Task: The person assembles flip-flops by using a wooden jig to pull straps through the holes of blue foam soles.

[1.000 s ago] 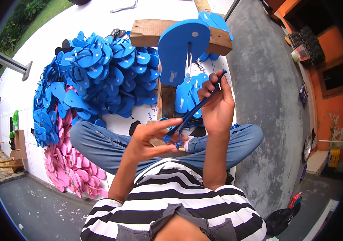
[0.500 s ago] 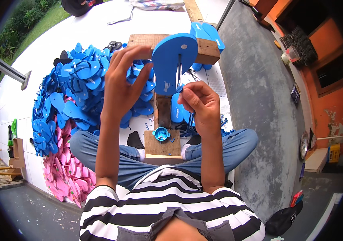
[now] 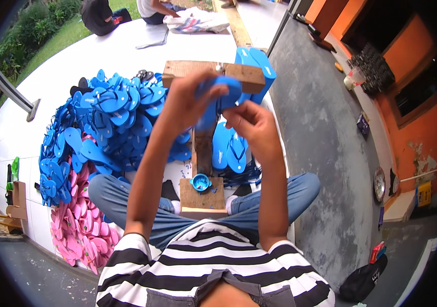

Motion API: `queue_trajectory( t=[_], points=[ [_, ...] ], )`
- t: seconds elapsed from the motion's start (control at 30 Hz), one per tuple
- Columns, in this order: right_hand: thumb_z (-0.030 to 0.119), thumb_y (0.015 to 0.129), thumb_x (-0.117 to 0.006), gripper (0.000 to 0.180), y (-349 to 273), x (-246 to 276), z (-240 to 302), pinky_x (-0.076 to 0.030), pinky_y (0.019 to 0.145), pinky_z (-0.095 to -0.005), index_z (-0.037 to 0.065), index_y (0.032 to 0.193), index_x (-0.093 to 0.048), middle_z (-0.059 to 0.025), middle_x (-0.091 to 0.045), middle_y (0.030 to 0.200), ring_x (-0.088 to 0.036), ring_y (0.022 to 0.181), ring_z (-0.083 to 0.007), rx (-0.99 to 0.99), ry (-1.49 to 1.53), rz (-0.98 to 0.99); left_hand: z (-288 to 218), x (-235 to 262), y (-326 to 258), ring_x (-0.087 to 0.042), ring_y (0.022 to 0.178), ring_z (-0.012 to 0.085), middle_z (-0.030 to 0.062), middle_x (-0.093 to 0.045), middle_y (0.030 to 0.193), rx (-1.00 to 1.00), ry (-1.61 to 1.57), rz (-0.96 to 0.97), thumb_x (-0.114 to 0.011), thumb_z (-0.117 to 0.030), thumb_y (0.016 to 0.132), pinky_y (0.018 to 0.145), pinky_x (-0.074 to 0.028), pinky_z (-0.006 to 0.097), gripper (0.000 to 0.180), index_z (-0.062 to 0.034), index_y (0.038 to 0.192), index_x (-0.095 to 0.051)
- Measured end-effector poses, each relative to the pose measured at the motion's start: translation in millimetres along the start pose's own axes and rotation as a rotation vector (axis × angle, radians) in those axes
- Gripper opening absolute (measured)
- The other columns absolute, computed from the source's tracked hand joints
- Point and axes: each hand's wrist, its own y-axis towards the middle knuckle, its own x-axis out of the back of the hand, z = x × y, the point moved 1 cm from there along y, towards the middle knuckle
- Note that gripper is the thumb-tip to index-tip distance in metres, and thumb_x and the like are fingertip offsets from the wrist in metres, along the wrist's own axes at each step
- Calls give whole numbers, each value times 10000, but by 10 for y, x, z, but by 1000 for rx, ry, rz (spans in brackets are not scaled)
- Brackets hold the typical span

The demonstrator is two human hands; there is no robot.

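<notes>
A blue flip-flop sole [image 3: 228, 88], smeared by motion, is tilted in front of a wooden crossbeam [image 3: 249, 77]. My left hand [image 3: 185, 105] grips its left side, thumb and fingers closed round it. Close to the sole's right edge, my right hand [image 3: 256, 125] pinches with thumb and forefinger. A tiny pale spot shows at those fingertips, but what they hold is too small to make out. Just above the sole, a short metal piece [image 3: 219, 67] stands at the crossbeam. Below my hands, finished blue flip-flops [image 3: 236, 153] lie beside the wooden post [image 3: 204, 151].
A small blue cup [image 3: 200, 182] sits on a wooden board [image 3: 190, 197] between my feet. Left lie heaps of blue flip-flops [image 3: 111, 123] and pink ones [image 3: 83, 220]. More blue flip-flops [image 3: 263, 66] lean behind the crossbeam. Two people [image 3: 152, 10] sit at the far edge.
The sole, upright at the crossbeam before, is now tilted and lower. My left hand, open beside it earlier, has closed on it. The right hand keeps its pinch.
</notes>
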Motion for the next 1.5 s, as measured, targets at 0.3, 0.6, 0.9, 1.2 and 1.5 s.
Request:
queue_trajectory(
  t=[0.3, 0.6, 0.9, 1.2, 1.5],
  points=[
    [430, 1055, -374, 426, 222, -276, -163, -433, 879, -235, 95, 1263, -536, -11, -586, 1047, -523, 976, -63, 282, 186, -11, 21, -178, -210, -609, 852, 107, 82, -669, 912, 38, -261, -200, -657, -132, 924, 766, -494, 258, 234, 2, 1112, -615],
    [378, 1022, -479, 374, -667, -311, -262, -468, 823, -339, 27, 1061, -603, -90, -612, 883, -581, 848, -205, 485, -183, -309, -200, -521, -1070, -630, 814, 221, 102, -662, 881, -157, -75, -381, -686, -42, 842, 772, -493, 321, 184, -19, 1016, -632],
    [195, 894, -677, 349, -883, -451, -735, -461, 855, -430, -12, 1146, -553, -189, -576, 1025, -571, 959, -358, 273, -809, -230, -41, -460, -1178, -662, 1047, 252, 154, -658, 1175, 220, -185, -253, -706, -10, 840, 861, -512, 327, 312, -11, 1137, -609],
    [408, 1036, -433, 399, -743, -636, -786, -397, 568, -276, 39, 943, -555, 4, -417, 639, -442, 554, -123, -425, 895, 122, 93, -291, -958, -668, 1063, 294, 201, -605, 1275, -34, 31, -171, -736, 10, 801, 831, -553, 352, 373, -13, 1148, -601],
    [559, 972, -465, 582, -591, -532, -939, -355, 1068, -469, 106, 1338, -467, -77, -565, 1252, -469, 1274, -249, -328, 1213, -85, 188, -292, -1308, -583, 1129, 306, 266, -554, 1199, -25, -708, -364, -643, -53, 908, 988, -456, 438, 427, -61, 1203, -334]
  ],
)
